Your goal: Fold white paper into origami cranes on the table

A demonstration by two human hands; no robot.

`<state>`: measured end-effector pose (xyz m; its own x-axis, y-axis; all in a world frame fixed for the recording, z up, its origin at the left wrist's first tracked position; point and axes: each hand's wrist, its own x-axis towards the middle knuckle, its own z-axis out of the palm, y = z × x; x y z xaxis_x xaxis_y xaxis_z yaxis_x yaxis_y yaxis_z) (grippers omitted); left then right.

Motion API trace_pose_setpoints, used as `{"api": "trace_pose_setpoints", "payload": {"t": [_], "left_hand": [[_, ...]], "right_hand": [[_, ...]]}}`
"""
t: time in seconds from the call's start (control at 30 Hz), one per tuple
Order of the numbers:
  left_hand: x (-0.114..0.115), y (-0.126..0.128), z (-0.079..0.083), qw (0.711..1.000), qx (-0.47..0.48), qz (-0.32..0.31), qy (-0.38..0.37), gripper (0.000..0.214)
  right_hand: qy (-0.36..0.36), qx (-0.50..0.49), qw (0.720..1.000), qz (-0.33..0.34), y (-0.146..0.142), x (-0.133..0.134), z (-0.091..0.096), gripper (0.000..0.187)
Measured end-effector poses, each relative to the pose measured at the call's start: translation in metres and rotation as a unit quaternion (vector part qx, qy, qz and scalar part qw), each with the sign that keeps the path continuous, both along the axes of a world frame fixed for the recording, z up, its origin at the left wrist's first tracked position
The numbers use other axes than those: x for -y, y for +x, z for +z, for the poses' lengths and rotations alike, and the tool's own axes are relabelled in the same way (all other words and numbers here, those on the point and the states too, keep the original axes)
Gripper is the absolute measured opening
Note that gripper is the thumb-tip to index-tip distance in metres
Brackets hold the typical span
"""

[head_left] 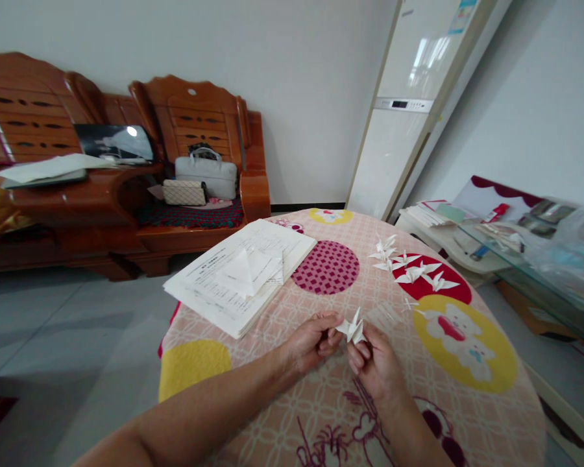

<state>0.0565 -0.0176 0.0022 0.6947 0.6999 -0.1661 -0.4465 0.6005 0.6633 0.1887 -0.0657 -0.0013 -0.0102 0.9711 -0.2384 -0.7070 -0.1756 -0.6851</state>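
Note:
A small white folded paper crane is held between both hands above a round table with a patterned cloth. My left hand pinches the crane's left side with thumb and fingers. On the right, my right hand has its fingers curled round the crane's lower part. Several finished white paper cranes lie on the cloth beyond the hands, to the right. A stack of printed sheets with a loose folded sheet on top lies at the table's far left edge.
Wooden armchairs stand at the back left with a white handbag and a quilted purse on one seat. A tall white air-conditioner unit stands in the corner. At right, a glass-topped stand holds papers and clutter.

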Motion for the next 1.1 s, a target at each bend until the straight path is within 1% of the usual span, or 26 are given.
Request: {"api": "trace_pose_setpoints", "payload": {"t": [0.13,0.23,0.37,0.5,0.67,0.73,0.77,0.83,0.87,0.93,1.0,1.03,1.1], "left_hand": [[0.002,0.001,-0.001,1.000,0.006,-0.012,0.004,0.043],[0.004,0.001,-0.001,0.999,0.022,-0.031,0.010,0.043],[0.003,-0.001,0.001,0.998,0.025,-0.055,-0.008,0.045],[0.001,-0.002,0.004,0.998,0.028,-0.049,-0.017,0.038],[0.003,-0.001,0.006,0.998,0.054,-0.042,0.017,0.040],[0.001,-0.003,0.006,0.999,0.026,-0.030,0.033,0.041],[-0.001,-0.005,0.007,0.998,-0.003,-0.020,0.052,0.040],[-0.009,-0.011,0.009,0.990,-0.084,0.012,0.115,0.040],[-0.014,-0.015,0.012,0.978,-0.132,0.029,0.161,0.041],[-0.023,-0.023,0.017,0.948,-0.207,0.090,0.224,0.041],[-0.029,-0.029,0.022,0.923,-0.261,0.126,0.252,0.042],[-0.030,-0.031,0.023,0.917,-0.277,0.126,0.257,0.042],[-0.028,-0.031,0.024,0.910,-0.296,0.102,0.271,0.039]], "right_hand": [[0.000,0.003,1.000,-0.007,0.002,0.001,-0.001,0.035],[-0.012,0.000,1.000,-0.016,0.002,0.001,-0.001,0.038],[-0.012,0.004,1.000,-0.017,0.003,0.001,0.002,0.038],[0.007,0.020,1.000,-0.018,0.006,0.002,0.005,0.038],[0.011,0.031,0.999,-0.012,0.006,0.002,0.006,0.035],[0.020,0.058,0.998,-0.014,0.006,0.002,0.005,0.033],[0.027,0.084,0.996,-0.020,0.006,0.003,0.005,0.033],[0.044,0.166,0.984,-0.046,0.007,0.003,0.003,0.033],[0.051,0.216,0.973,-0.061,0.007,0.003,0.003,0.033],[0.059,0.312,0.945,-0.084,0.009,0.004,0.002,0.033],[0.061,0.381,0.918,-0.087,0.010,0.005,0.002,0.036],[0.062,0.405,0.909,-0.084,0.011,0.005,0.002,0.037],[0.067,0.438,0.894,-0.074,0.011,0.005,0.002,0.040]]}}
